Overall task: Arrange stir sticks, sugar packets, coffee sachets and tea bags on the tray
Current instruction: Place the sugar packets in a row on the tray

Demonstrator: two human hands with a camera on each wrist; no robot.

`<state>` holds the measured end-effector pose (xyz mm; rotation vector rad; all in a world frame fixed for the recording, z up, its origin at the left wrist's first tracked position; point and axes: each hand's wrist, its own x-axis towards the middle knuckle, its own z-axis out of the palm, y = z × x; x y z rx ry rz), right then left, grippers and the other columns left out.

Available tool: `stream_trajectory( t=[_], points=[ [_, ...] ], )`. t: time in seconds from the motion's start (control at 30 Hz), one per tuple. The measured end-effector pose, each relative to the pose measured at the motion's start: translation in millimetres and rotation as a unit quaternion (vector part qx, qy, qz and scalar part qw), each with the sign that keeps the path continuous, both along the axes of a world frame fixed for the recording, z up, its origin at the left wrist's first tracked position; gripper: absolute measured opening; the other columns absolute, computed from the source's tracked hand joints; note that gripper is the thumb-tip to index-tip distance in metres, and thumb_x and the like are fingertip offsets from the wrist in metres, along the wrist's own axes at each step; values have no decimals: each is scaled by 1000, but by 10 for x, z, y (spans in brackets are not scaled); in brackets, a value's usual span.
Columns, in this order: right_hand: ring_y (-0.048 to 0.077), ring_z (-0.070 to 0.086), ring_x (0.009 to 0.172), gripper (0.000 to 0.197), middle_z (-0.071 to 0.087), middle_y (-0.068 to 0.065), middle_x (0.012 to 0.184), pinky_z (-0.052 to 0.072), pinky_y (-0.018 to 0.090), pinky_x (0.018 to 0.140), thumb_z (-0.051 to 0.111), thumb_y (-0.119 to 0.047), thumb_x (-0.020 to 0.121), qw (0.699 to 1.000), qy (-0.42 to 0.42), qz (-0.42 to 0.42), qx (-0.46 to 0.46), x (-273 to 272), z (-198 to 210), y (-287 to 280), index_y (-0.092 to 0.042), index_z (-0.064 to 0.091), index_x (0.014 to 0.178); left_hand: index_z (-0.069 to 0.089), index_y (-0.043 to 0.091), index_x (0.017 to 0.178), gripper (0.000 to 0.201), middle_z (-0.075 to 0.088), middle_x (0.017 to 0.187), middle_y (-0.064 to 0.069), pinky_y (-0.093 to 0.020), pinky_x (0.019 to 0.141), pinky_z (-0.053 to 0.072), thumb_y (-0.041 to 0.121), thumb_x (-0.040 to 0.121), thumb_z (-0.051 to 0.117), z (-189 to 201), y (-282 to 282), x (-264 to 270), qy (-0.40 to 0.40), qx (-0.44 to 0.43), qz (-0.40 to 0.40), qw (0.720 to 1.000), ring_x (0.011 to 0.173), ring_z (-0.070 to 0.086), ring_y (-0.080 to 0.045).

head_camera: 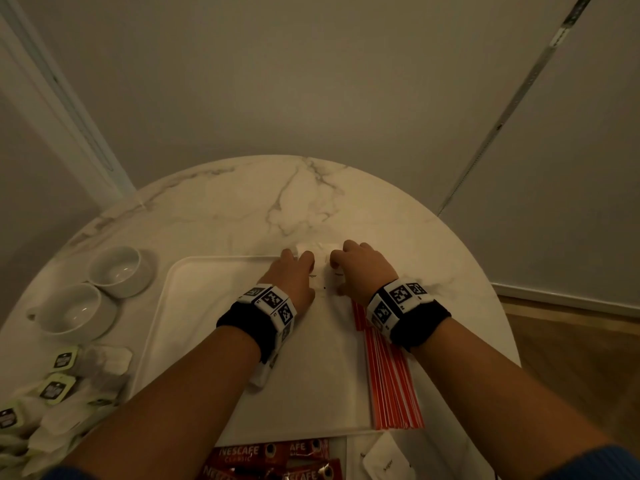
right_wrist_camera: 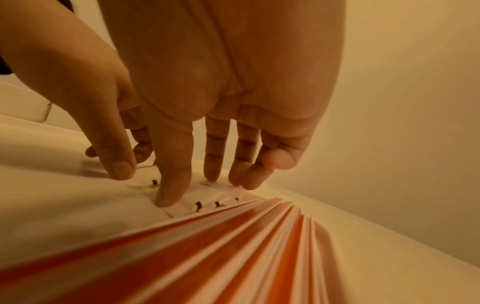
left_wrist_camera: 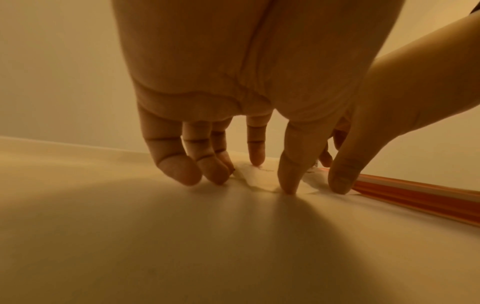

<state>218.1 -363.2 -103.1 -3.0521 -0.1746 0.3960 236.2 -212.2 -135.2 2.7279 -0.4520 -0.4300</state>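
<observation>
Coffee sachets (head_camera: 273,460) are still waiting off the tray (head_camera: 194,306), nearest the wearer; at its far corner the left hand (head_camera: 294,275) and right hand (head_camera: 360,268), fingers extended, are pressing the sugar packets (head_camera: 320,268) flat, seemingly squaring them beside the stir sticks (head_camera: 391,375)

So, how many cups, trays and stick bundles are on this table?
Cups: 2
Tray: 1
Stick bundle: 1
Total: 4
</observation>
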Motion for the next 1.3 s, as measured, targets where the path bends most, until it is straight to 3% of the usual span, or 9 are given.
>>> stream_trajectory(
  t=[0.23, 0.43, 0.67, 0.93, 1.13, 1.3],
  points=[
    [28, 51, 102, 41, 48, 6, 114, 46, 36, 83, 74, -21, 78, 1000, 1, 4, 24, 20, -32, 12, -17, 54, 114, 42, 21, 112, 37, 38, 123, -11, -38, 86, 45, 27, 83, 64, -8, -4, 3, 2, -6, 7, 1000, 109, 49, -31],
    [25, 52, 99, 43, 48, 6, 114, 45, 31, 82, 76, -25, 78, 991, -31, -90, 97, 46, 3, -126, -14, 53, 112, 41, 20, 111, 37, 39, 121, -12, -35, 84, 44, 26, 83, 63, -20, -9, -2, 2, -12, 8, 1000, 107, 49, -31],
    [28, 45, 108, 44, 47, 9, 118, 46, 40, 92, 71, -33, 79, 987, -30, -144, 67, 84, -17, -224, -10, 56, 114, 42, 19, 110, 31, 39, 121, -13, -35, 84, 45, 22, 84, 59, -32, -4, -9, -3, -10, -1, 1000, 105, 49, -32],
    [25, 45, 104, 36, 50, 4, 114, 46, 35, 85, 71, -34, 79, 991, -40, -117, 50, 96, -3, -231, -18, 57, 108, 42, 22, 113, 32, 39, 119, -11, -39, 86, 48, 24, 85, 58, -30, -6, -8, 0, 5, 5, 1000, 103, 49, -31],
    [22, 42, 106, 56, 49, -1, 111, 42, 35, 87, 74, -54, 70, 999, -10, -36, 3, 58, 35, -112, -26, 54, 113, 42, 24, 113, 34, 38, 123, -10, -43, 89, 47, 26, 85, 61, -19, -2, 6, 1, 11, 10, 1000, 108, 48, -31],
    [25, 42, 112, 58, 51, 2, 116, 39, 38, 89, 74, -51, 72, 998, -6, 12, -59, 79, 41, -40, -23, 54, 117, 42, 26, 112, 33, 37, 125, -9, -43, 91, 47, 27, 85, 61, -21, -3, -3, 3, 11, 14, 1000, 111, 47, -31]
  ],
)
